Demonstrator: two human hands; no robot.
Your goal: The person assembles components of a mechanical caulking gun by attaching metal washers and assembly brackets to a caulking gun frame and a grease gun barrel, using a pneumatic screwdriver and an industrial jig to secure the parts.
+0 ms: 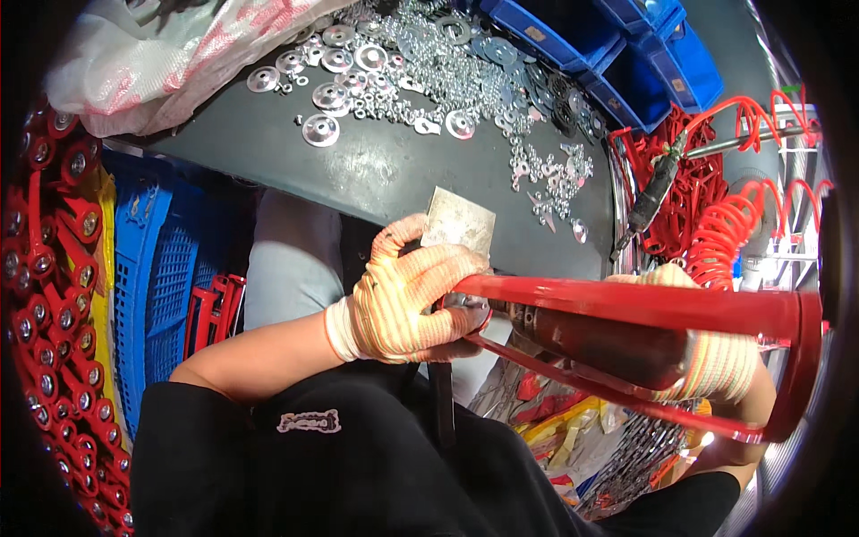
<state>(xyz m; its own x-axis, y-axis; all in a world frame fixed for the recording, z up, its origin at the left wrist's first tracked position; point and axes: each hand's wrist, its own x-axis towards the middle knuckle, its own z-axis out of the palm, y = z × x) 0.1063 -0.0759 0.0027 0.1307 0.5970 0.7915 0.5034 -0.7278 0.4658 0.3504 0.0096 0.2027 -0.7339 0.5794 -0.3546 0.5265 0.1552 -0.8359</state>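
Observation:
A long red metal frame (626, 296) with two bars and a wide end on the right lies across both hands. My left hand (416, 300), in a striped knit work glove, is closed around its narrow left end. Just beyond those fingers, a square metal plate (463, 222) sticks up at the table edge. Between the bars is a dark brown cylindrical power tool (617, 345), its metal nose toward my left hand. My right hand (723, 365), gloved too, is wrapped round the tool's rear; the frame partly hides its fingers.
Washers, nuts and round metal discs (420, 67) cover the far part of the dark table (358, 170). Blue bins (591, 54) stand far right, near a hanging black tool (653, 192) and coiled red hose (729, 233). At left are a blue crate (143, 268) and piled red parts (67, 313).

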